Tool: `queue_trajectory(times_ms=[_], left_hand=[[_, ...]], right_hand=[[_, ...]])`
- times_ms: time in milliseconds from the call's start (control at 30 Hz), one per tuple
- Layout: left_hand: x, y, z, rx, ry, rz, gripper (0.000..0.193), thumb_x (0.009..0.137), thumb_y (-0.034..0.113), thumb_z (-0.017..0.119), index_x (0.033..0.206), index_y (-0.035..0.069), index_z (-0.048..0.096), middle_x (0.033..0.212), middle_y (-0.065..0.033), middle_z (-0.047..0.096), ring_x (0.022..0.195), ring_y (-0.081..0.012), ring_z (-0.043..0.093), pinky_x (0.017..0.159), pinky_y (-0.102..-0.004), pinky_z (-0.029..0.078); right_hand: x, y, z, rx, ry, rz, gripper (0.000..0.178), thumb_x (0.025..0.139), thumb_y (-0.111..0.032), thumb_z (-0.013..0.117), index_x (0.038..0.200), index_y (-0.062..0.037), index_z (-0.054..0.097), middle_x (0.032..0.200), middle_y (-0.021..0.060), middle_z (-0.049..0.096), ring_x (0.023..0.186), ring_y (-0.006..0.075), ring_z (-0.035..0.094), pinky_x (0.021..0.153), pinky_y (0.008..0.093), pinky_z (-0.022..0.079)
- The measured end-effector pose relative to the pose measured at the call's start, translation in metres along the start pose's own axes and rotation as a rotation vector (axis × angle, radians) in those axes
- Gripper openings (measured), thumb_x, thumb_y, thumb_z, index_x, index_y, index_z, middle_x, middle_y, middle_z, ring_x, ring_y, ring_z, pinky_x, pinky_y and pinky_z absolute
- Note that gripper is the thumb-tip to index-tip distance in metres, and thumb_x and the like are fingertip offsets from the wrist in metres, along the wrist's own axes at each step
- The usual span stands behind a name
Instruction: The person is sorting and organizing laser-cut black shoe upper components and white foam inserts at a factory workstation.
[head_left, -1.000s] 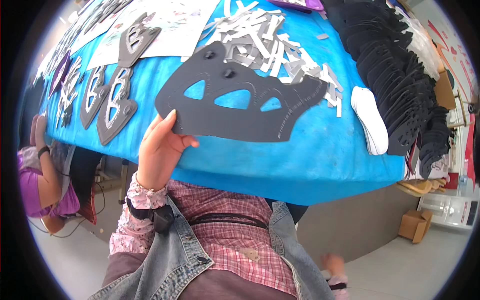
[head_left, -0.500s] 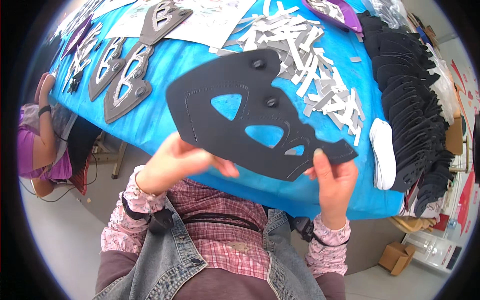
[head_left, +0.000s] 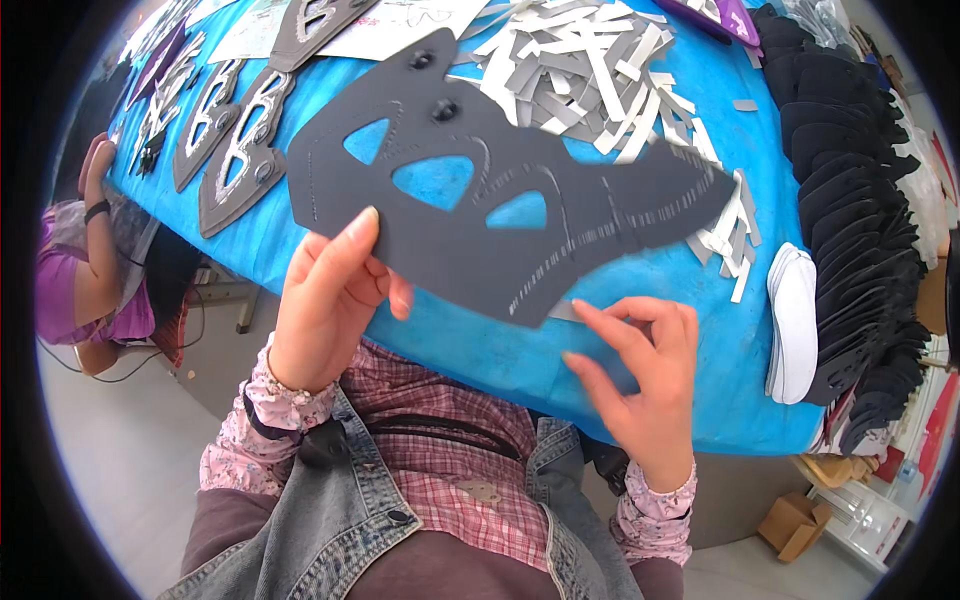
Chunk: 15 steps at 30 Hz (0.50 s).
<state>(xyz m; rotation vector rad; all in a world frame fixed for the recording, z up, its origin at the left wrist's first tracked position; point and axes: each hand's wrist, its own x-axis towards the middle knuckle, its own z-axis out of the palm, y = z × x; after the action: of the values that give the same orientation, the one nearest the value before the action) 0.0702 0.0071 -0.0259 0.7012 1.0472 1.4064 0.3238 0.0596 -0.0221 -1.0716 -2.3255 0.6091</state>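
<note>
My left hand (head_left: 340, 300) pinches the lower left edge of a black cut-out panel (head_left: 430, 240), thumb on top and fingers beneath. The panel is flat, with stitch-like lines, curved openings and two round dark studs near its upper left edge. It is held tilted above the table, its narrow end pointing right. My right hand (head_left: 645, 370) is just below the panel's lower right edge, thumb and index finger apart. A small pale piece (head_left: 565, 311) shows by the index fingertip; whether it touches the finger I cannot tell.
A blue-covered table (head_left: 690, 400) holds a heap of grey and white strips (head_left: 570, 60), a white insole-shaped stack (head_left: 792, 330) and long rows of black pieces (head_left: 850, 190) at right. Grey cut-out panels (head_left: 245, 150) lie far left. Another person's arm (head_left: 95, 215) is at the left edge.
The panel has turned and shifted up and left. My left hand has taken hold of its lower left edge; my right hand has let go of the narrow end and opened.
</note>
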Motion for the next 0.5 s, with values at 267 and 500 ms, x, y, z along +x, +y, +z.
queue_trajectory(times_ms=[267, 500], left_hand=[[-0.001, -0.007, 0.002, -0.009, 0.001, 0.0, 0.034, 0.098, 0.027, 0.042, 0.094, -0.001, 0.061, 0.085, -0.0074, 0.064, 0.067, -0.0136, 0.058, 0.065, -0.0259, 0.046], [-0.003, -0.001, 0.003, 0.095, -0.141, -0.051, 0.024, 0.096, 0.019, 0.048, 0.099, -0.002, 0.059, 0.09, -0.0095, 0.064, 0.07, -0.0136, 0.061, 0.066, -0.0283, 0.049]], right_hand=[[0.001, 0.005, 0.011, -0.016, 0.07, 0.011, 0.031, 0.068, -0.009, 0.075, 0.099, -0.0121, 0.068, 0.087, 0.0016, 0.054, 0.076, 0.0195, 0.045, 0.067, 0.0337, 0.037], [-0.009, -0.006, -0.005, 0.643, 0.247, 0.33, 0.036, 0.067, -0.01, 0.079, 0.1, -0.0041, 0.065, 0.101, 0.0047, 0.054, 0.09, 0.0163, 0.052, 0.08, 0.0314, 0.043]])
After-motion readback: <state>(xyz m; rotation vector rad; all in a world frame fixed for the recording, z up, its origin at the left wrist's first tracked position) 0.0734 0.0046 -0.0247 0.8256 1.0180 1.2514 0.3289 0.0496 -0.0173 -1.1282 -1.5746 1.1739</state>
